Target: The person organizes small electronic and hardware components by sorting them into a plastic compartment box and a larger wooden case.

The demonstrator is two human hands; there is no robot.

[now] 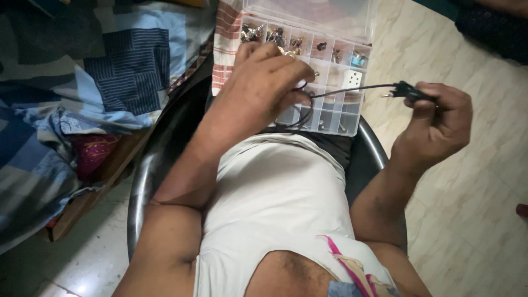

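Observation:
My left hand [264,82] rests over a clear plastic compartment box [352,113], its fingers closed on the near end of a thin black cable [352,89]. The cable runs right to a small black plug [406,89], which my right hand [440,124] pinches between thumb and fingers, held above the floor beside the box. The box lies on my lap with its lid [308,14] folded back. Its compartments hold several small metal and dark parts [275,36] and one white block [355,78].
I sit in a black round-rimmed chair [146,170]. A striped cloth [225,38] lies under the box. Patchwork blue bedding [110,71] on a wooden frame is at the left. Pale marble floor [473,209] spreads to the right; a dark-sleeved person [495,27] is at the top right.

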